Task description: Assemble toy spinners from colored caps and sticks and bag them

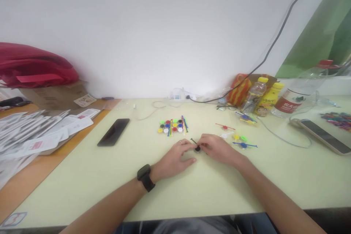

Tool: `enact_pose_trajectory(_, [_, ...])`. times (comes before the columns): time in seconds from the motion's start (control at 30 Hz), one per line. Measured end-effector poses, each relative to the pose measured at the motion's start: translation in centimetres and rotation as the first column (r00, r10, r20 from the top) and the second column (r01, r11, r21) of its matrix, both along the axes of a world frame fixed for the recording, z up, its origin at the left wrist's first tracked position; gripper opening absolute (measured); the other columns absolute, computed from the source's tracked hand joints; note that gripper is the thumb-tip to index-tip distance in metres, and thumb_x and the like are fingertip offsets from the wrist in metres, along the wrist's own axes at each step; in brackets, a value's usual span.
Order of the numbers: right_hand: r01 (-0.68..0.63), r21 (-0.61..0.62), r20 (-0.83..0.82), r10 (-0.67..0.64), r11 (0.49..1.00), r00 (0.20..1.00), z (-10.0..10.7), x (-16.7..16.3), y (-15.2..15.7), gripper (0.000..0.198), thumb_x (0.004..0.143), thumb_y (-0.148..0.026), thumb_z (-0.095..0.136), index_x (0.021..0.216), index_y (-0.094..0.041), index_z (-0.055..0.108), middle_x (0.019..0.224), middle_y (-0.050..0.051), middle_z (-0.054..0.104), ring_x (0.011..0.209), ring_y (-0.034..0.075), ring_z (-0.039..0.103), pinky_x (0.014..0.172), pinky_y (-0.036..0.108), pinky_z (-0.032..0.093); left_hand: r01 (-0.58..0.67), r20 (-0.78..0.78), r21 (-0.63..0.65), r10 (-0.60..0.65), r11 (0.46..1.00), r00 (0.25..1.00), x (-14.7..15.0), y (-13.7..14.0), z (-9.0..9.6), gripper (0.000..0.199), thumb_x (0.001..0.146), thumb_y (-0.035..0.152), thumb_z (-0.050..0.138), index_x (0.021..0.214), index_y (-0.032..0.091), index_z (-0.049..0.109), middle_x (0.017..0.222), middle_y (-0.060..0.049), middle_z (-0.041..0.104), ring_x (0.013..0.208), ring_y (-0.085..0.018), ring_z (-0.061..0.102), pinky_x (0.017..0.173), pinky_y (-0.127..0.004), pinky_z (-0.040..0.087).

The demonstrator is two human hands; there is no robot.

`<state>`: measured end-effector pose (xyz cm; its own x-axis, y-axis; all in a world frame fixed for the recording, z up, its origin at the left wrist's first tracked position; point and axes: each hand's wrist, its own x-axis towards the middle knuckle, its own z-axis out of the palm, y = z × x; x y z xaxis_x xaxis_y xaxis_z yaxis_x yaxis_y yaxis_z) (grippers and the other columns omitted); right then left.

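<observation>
Close in front of me on the table lies a small black disc [197, 148] with a thin black arrow [193, 141] across it, like a spinner. My right hand [216, 147] pinches at this black spinner, its fingertips covering part of it. Fingers stretched and thumb apart, my left hand [178, 155] rests its index fingertip at the disc's left side. To the right lie spinners with arrows on discs: a red one [225, 127], a blue one [243, 145], and white, yellow and green ones. Behind my hands, coloured discs [174, 129] and loose arrows [185, 124] sit in groups.
A black phone [113, 132] lies left. At the right stand a clear bottle [255, 97], a yellow bottle [270, 99] and a large bottle [292, 99], near another phone [326, 136] and a cable [285, 145]. White packets [55, 131] and a cardboard box [55, 95] fill the far left.
</observation>
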<state>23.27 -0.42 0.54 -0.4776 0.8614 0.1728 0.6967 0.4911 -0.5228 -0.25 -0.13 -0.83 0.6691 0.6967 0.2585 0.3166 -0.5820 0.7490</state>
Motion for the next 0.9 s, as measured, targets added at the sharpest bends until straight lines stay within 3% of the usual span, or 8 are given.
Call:
enact_pose_trajectory(0.1, [-0.03, -0.024, -0.021, 0.03, 0.999, 0.999, -0.1, -0.2, -0.1, 0.026, 0.091, -0.009, 0.05, 0.088, -0.023, 0.071, 0.094, 0.003, 0.071, 0.085, 0.019, 0.065, 0.074, 0.029, 0.043, -0.02, -0.003, 0.007, 0.02, 1.0, 1.0, 0.1, 0.0, 0.1, 0.029, 0.091, 0.028, 0.068, 0.12, 0.026, 0.068, 0.116, -0.006, 0.065, 0.1, -0.021, 0.062, 0.089, -0.035, 0.051])
enact_pose_trajectory(0.23, [0.043, -0.016, 0.005, -0.043, 0.999, 0.999, 0.0, -0.6, -0.3, 0.018, 0.09, -0.011, 0.053, 0.084, -0.022, 0.066, 0.088, 0.002, 0.069, 0.08, 0.018, 0.063, 0.069, 0.028, 0.04, -0.018, 0.006, -0.026, 0.018, 1.0, 1.0, 0.1, 0.0, 0.4, 0.018, 0.092, 0.028, 0.067, 0.11, 0.025, 0.07, 0.112, -0.006, 0.065, 0.094, -0.018, 0.062, 0.081, -0.031, 0.051])
enact_pose_trajectory(0.33, [0.061, -0.001, 0.014, -0.061, 0.998, 0.998, 0.0, -0.7, -0.3, 0.016, 0.091, -0.014, 0.052, 0.08, -0.021, 0.061, 0.085, 0.002, 0.068, 0.079, 0.018, 0.061, 0.068, 0.028, 0.039, -0.005, 0.015, -0.026, 0.006, 1.0, 1.0, 0.1, -0.1, 0.5, 0.012, 0.092, 0.029, 0.068, 0.103, 0.024, 0.071, 0.11, -0.005, 0.067, 0.095, -0.019, 0.063, 0.084, -0.031, 0.051])
enact_pose_trajectory(0.5, [0.125, 0.013, -0.05, -0.125, 0.992, 0.991, -0.1, -0.4, -0.3, 0.012, 0.093, -0.015, 0.048, 0.086, -0.022, 0.055, 0.081, 0.0, 0.065, 0.071, 0.016, 0.057, 0.063, 0.027, 0.037, -0.007, -0.022, 0.011, 0.007, 1.0, 1.0, 0.1, -0.3, 0.3, 0.022, 0.092, 0.032, 0.069, 0.113, 0.025, 0.07, 0.114, -0.006, 0.068, 0.103, -0.022, 0.063, 0.092, -0.036, 0.051])
enact_pose_trajectory(0.6, [0.144, 0.034, -0.102, -0.14, 0.989, 0.985, -0.3, -0.3, -0.1, 0.01, 0.094, -0.017, 0.047, 0.095, -0.023, 0.055, 0.081, -0.001, 0.063, 0.069, 0.016, 0.055, 0.062, 0.028, 0.039, 0.055, -0.063, 0.078, -0.05, 0.995, 0.997, 0.0, -0.1, 0.3, 0.018, 0.096, 0.032, 0.065, 0.112, 0.025, 0.07, 0.116, -0.007, 0.068, 0.112, -0.023, 0.061, 0.101, -0.038, 0.049])
enact_pose_trajectory(0.73, [0.154, 0.061, -0.156, -0.143, 0.986, 0.977, -0.6, -0.2, 0.3, 0.022, 0.095, -0.019, 0.048, 0.114, -0.024, 0.058, 0.088, 0.002, 0.065, 0.076, 0.019, 0.061, 0.068, 0.031, 0.045, 0.126, -0.169, 0.258, -0.084, 0.958, 0.982, -0.4, 0.3, 0.9, 0.015, 0.1, 0.032, 0.059, 0.109, 0.024, 0.068, 0.12, -0.009, 0.069, 0.112, -0.025, 0.062, 0.099, -0.04, 0.049])
enact_pose_trajectory(0.9, [0.183, 0.143, -0.165, -0.159, 0.973, 0.973, -0.7, -0.2, 0.5, 0.019, 0.096, -0.018, 0.047, 0.105, -0.023, 0.063, 0.101, 0.006, 0.068, 0.087, 0.022, 0.064, 0.075, 0.035, 0.049, 0.18, -0.227, 0.481, -0.077, 0.858, 0.971, -1.0, 0.4, 1.7, 0.023, 0.106, 0.028, 0.042, 0.105, 0.021, 0.064, 0.108, -0.011, 0.069, 0.1, -0.024, 0.064, 0.091, -0.04, 0.05])
